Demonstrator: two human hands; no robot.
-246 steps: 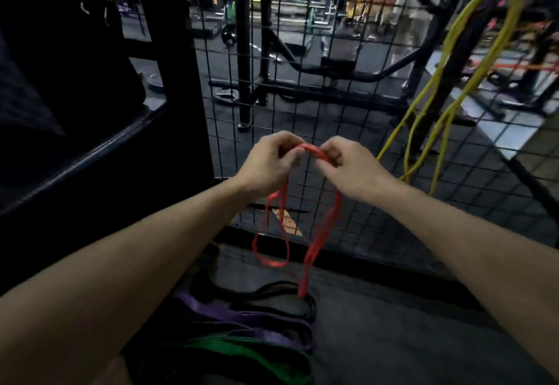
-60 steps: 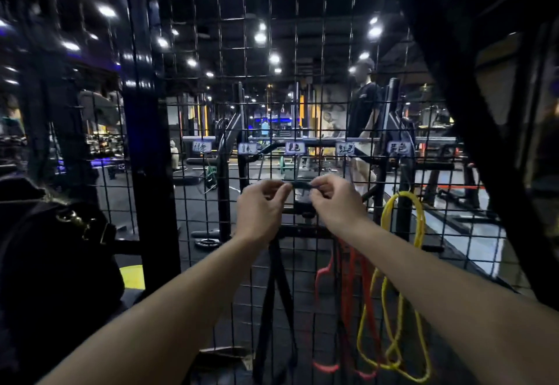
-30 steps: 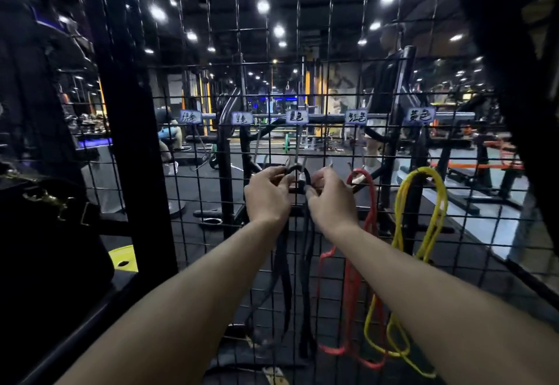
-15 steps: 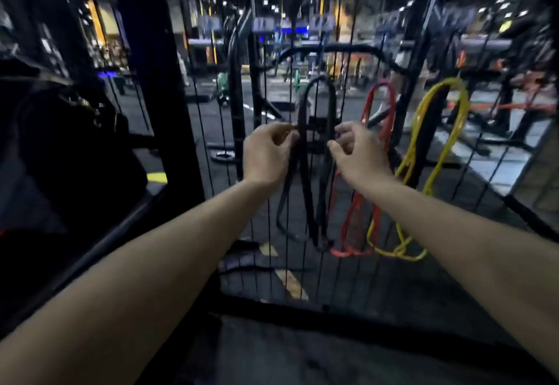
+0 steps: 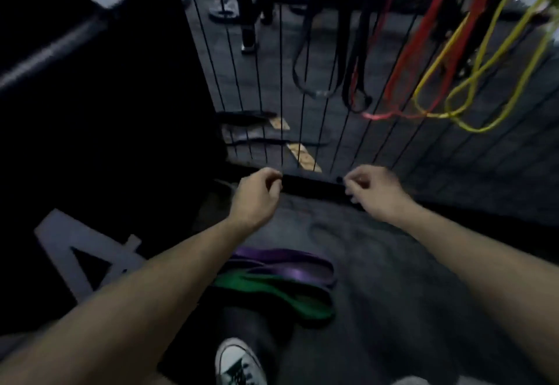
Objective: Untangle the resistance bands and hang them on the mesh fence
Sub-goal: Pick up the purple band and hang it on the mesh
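A black band (image 5: 357, 61), a red band (image 5: 423, 40) and a yellow band (image 5: 484, 61) hang as long loops on the mesh fence (image 5: 266, 88). On the floor below, a purple band (image 5: 287, 266) lies flat across a green band (image 5: 272, 289).

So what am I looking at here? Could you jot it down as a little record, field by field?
Place: a gym floor beside a mesh fence
Hung on the fence: black band, red band, yellow band
On the floor: purple band, with the green band beside it, the two overlapping
Left hand: holds nothing, fingers loosely curled, above the floor
Right hand: holds nothing, fingers loosely curled, blurred
Also in view: a white-toed shoe
Left to do: purple and green bands not yet hung
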